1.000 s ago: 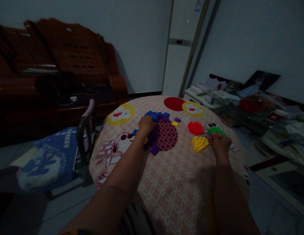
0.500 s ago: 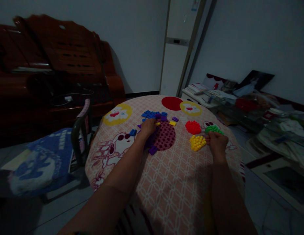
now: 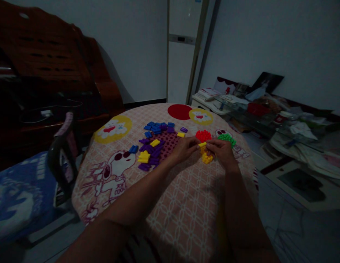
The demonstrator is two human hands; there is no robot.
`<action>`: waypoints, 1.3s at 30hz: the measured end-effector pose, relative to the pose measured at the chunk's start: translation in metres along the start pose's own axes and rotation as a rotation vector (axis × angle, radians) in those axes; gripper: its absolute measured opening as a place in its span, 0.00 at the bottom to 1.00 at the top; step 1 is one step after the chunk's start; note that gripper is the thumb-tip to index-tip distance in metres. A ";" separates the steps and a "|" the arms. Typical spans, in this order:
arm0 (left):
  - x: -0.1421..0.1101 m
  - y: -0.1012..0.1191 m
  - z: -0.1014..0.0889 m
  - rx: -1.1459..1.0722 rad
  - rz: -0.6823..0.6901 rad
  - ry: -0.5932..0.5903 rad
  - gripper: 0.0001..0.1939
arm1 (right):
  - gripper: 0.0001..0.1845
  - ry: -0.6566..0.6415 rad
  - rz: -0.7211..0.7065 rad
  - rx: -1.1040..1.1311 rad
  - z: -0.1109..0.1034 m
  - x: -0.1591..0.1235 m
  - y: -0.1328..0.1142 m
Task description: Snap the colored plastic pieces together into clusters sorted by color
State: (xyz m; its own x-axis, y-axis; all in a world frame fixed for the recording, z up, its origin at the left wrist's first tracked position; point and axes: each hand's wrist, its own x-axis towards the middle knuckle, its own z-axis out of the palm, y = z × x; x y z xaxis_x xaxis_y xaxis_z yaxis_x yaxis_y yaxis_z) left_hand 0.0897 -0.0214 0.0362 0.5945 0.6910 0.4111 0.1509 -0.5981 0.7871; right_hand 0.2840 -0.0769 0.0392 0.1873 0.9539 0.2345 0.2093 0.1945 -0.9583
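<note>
Over the right part of the table, my left hand pinches a small yellow plastic piece at its left end. My right hand is closed at the piece's other end, its fingertips pressed together there. Just below the fingers lies a cluster of yellow pieces, partly hidden by my hands. A red cluster sits behind them, and a green cluster is behind my right hand. Left of my hands lie loose purple pieces, blue pieces and yellow pieces.
A patterned cloth covers the round table. At the left stands a chair with a blue cushion, and a wooden bench is behind it. A cluttered glass-topped cabinet runs along the right wall.
My left hand has moved right from the loose pieces, carrying a yellow piece to my right hand. My right hand has come slightly left. The view has turned a little to the right.
</note>
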 end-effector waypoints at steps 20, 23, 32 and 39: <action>-0.026 -0.052 -0.150 0.763 -0.563 -0.064 0.13 | 0.12 -0.190 0.254 -0.319 -0.068 -0.014 0.006; -0.032 -0.054 -0.151 0.661 -0.622 -0.116 0.12 | 0.11 -0.189 0.248 -0.336 -0.064 -0.012 0.006; -0.027 -0.053 -0.139 0.726 -0.574 -0.186 0.07 | 0.13 -0.101 0.329 -0.258 -0.063 -0.013 0.009; -0.017 -0.060 -0.121 0.773 -0.519 -0.131 0.06 | 0.08 0.158 0.237 -0.273 -0.058 -0.009 0.003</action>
State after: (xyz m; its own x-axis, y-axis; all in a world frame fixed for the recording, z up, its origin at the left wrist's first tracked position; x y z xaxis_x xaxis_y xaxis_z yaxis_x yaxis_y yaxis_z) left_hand -0.0251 0.0515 0.0378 0.3830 0.9238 0.0026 0.8766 -0.3643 0.3145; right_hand 0.3389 -0.0982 0.0435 0.4022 0.9139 0.0547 0.3864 -0.1153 -0.9151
